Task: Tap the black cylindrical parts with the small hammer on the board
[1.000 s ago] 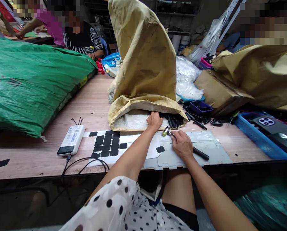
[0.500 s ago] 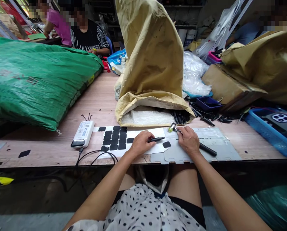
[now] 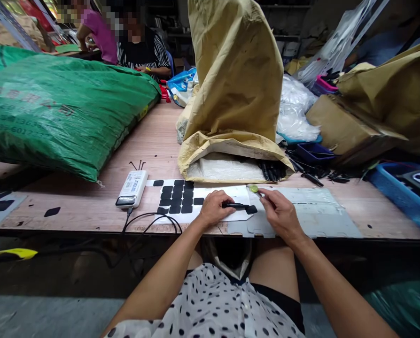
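Observation:
My left hand (image 3: 215, 208) pinches a thin black stick (image 3: 235, 205) and holds it flat on a white backing sheet (image 3: 219, 195). The stick's tip lies on a loose black foam pad (image 3: 251, 209). My right hand (image 3: 279, 212) is closed on a small hammer whose yellow-green head (image 3: 253, 188) points away from me; its handle is hidden in the fist. Several black square pads (image 3: 176, 199) sit in rows on the sheet's left half. A tan paper sack (image 3: 235, 84) stands just behind, with more black sticks (image 3: 271, 171) spilling from its mouth.
A white power bank (image 3: 132, 188) with a black cable lies left of the sheet. A large green sack (image 3: 62, 108) fills the table's left. Cardboard, plastic bags and a blue tray (image 3: 403, 199) with a phone sit right. Two people sit at the far end.
My left hand came back from the sack's mouth with a black stick and laid it on the sheet, its tip now on the loose pad. The hammer has swung upright in my right fist.

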Available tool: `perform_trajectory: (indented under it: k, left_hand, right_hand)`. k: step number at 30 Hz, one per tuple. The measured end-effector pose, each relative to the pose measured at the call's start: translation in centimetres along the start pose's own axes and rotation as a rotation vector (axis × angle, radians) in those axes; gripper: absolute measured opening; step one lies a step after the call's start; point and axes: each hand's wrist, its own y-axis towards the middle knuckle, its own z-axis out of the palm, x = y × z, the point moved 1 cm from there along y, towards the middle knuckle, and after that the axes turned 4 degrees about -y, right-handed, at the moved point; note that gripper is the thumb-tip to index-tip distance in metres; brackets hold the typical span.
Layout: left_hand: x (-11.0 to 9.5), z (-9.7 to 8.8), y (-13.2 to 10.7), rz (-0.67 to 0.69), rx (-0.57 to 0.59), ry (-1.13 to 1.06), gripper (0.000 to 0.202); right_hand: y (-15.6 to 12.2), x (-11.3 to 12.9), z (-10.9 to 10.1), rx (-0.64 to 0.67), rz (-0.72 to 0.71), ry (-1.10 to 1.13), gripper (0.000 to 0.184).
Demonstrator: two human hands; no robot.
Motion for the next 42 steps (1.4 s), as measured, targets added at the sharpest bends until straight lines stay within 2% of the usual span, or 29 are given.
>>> perform_trajectory:
  k: [3,6,11,16,19,22,26,32,37,42]
  left_hand:
    - [-0.1,0.0,0.0,-0.019,-0.008,-0.002,0.019]
    - [-0.1,0.0,0.0,-0.017,-0.009,-0.009,0.018]
    - [0.0,0.2,0.1,-0.012,-0.018,0.000,0.015]
    - [-0.1,0.2,0.0,-0.024,-0.031,-0.013,0.017]
    - [-0.1,0.2,-0.1,-0.021,-0.046,-0.026,0.015]
    - [0.0,0.3,-0.1,-0.021,-0.054,-0.042,0.015]
    - [0.1,0.2,0.0,-0.012,-0.047,-0.036,0.016]
    - [0.0,-0.1,0.0,-0.018,-0.018,-0.028,0.016]
    - [-0.1,-0.2,-0.1,-0.019,-0.014,-0.022,0.015]
    - [-0.2,-0.2,0.0,-0.029,-0.007,-0.013,0.015]
  right_hand:
    - [-1.1,2.4,0.5,0.090,-0.051,0.060,0.032]
    - [-2.0,3.5,1.2,0.102,-0.072,0.037,0.034]
    - [-2.6,3.6,1.7,0.177,-0.062,-0.120,0.035]
    - [-2.4,3.2,0.6,0.080,-0.041,-0.075,0.036]
    - [-2.9,2.8,0.4,0.111,-0.024,-0.107,0.036]
    - [-3.1,2.2,0.2,0.121,0.006,-0.105,0.035]
    - [-1.8,0.6,-0.5,0.043,0.043,-0.059,0.033]
    - [0.8,-3.8,-0.4,0.000,0.142,-0.248,0.029]
    - [0.4,-6.5,1.0,-0.001,0.045,-0.395,0.029]
    - [-0.2,-6.9,1.6,-0.030,-0.009,-0.466,0.028]
